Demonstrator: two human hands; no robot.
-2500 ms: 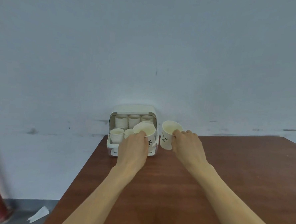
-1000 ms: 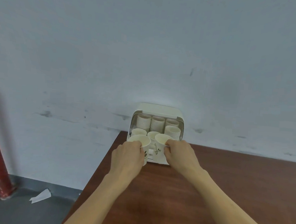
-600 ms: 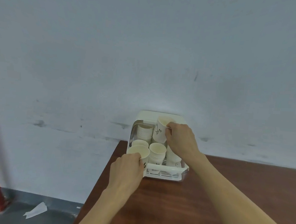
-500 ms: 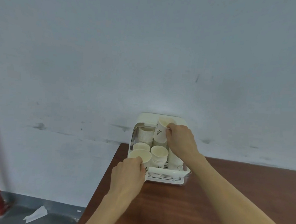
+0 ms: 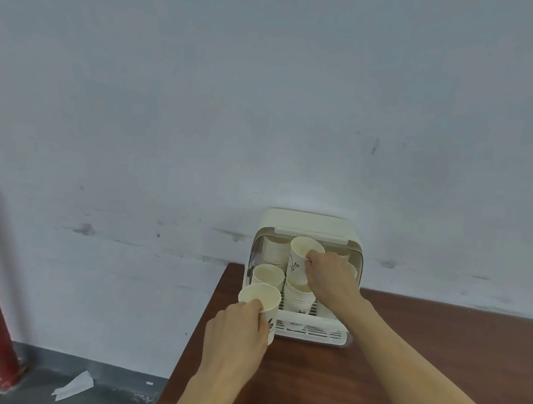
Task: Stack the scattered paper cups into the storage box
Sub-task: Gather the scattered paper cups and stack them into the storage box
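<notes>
Right hand (image 5: 329,277) grips a printed cup (image 5: 299,261) over stacked cups (image 5: 298,297) in the storage box (image 5: 307,224); left hand (image 5: 235,334) grips another cup (image 5: 261,298).

1. Storage box (image 5: 307,226) sits at the table's far left corner, back against the wall (image 5: 264,108); no way in from behind.
2. Box mouth faces the person. Its hood roofs the rear, so approach is from the front and above the front rim.
3. Rear-left slot filled by a tall cup stack (image 5: 275,251).
4. Front-left slot holds a shorter stack (image 5: 268,274); open air above it.
5. Middle stack (image 5: 299,297) lies directly under the cup (image 5: 299,260) held by the right hand (image 5: 332,276), which blocks the box's right side from view.
6. Left hand (image 5: 235,334) with its cup (image 5: 261,298) crowds the front-left corner.
7. Table (image 5: 437,352) to the right of the box is bare wood.
</notes>
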